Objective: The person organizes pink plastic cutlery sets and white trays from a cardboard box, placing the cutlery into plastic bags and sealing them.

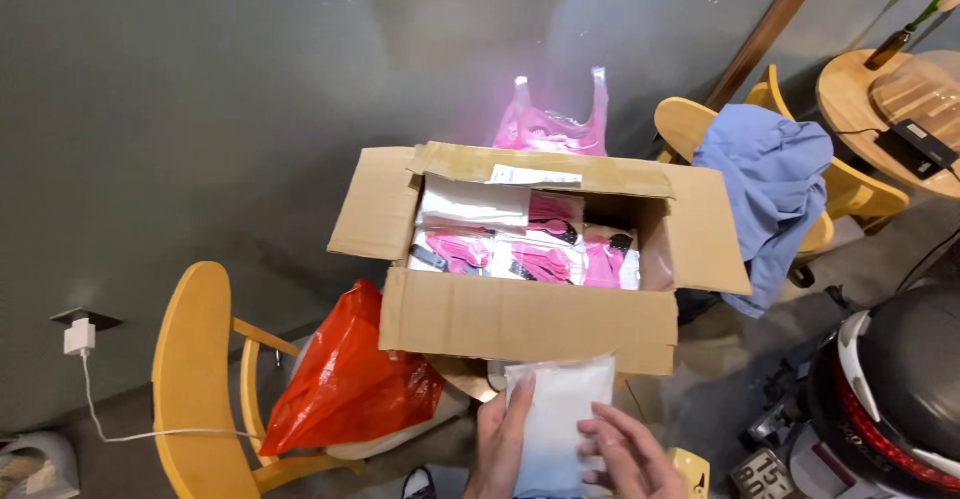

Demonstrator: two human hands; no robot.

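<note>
Grey wall and floor frame an open cardboard box (530,314) full of pink-and-white packets (530,249). Just below its near flap, both hands share one white packet (560,414), its long axis running toward the box. Left hand (500,444) closes on the left edge; right hand (625,454) pinches the lower right. Neither hand is nearer the box.

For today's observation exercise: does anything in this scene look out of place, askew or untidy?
Nothing is spilled or damaged. The cardboard box sits with all flaps splayed open, pink packets jumbled inside. A blue garment is slung loosely over a chair. Both hands, left and right, hold a white packet.
</note>
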